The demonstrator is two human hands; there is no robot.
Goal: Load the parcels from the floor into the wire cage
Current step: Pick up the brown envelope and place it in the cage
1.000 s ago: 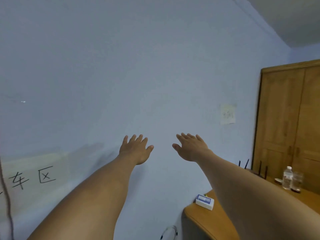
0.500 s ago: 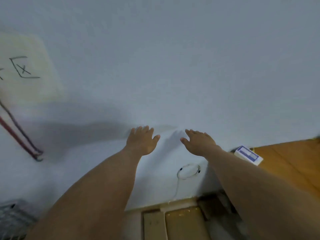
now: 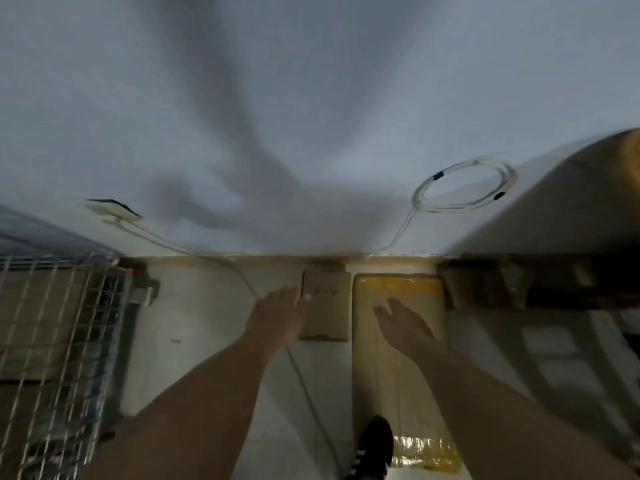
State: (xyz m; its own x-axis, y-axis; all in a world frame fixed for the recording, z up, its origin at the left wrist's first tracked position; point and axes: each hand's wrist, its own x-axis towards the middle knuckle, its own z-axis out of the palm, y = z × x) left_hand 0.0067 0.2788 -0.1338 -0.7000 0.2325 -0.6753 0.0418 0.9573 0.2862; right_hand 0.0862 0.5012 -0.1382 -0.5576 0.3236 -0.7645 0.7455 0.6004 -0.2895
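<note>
Here both hands are seen stretched down toward the floor (image 3: 207,323), and nothing is held in either. The left hand (image 3: 277,315) is spread flat with fingers extended; its thumb overlaps the left edge of a small brown cardboard parcel (image 3: 327,317), though whether it touches cannot be told through the motion blur. The right hand (image 3: 403,323) is likewise opened, fingers loosely straight, and is seen over the far part of a long yellow tape-wrapped parcel (image 3: 382,375); contact there cannot be confirmed either.

The two parcels are laid side by side against the foot of the wall (image 3: 311,98), the cardboard one to the left, the yellow one to the right. The yellow parcel's long axis runs from the wall back toward the person, and its near end is reached by a black shoe (image 3: 375,441). The cardboard parcel is much shorter and is confined to the strip next to the wall.

The coming move is judged to turn on this: the cardboard parcel lies just to the right of the left hand, between the two hands, so it can be closed on from both sides. The wire cage (image 3: 52,341) stands well off to the left, with brown cartons apparently inside it already, so a leftward carry is called for once a parcel is lifted.
</note>
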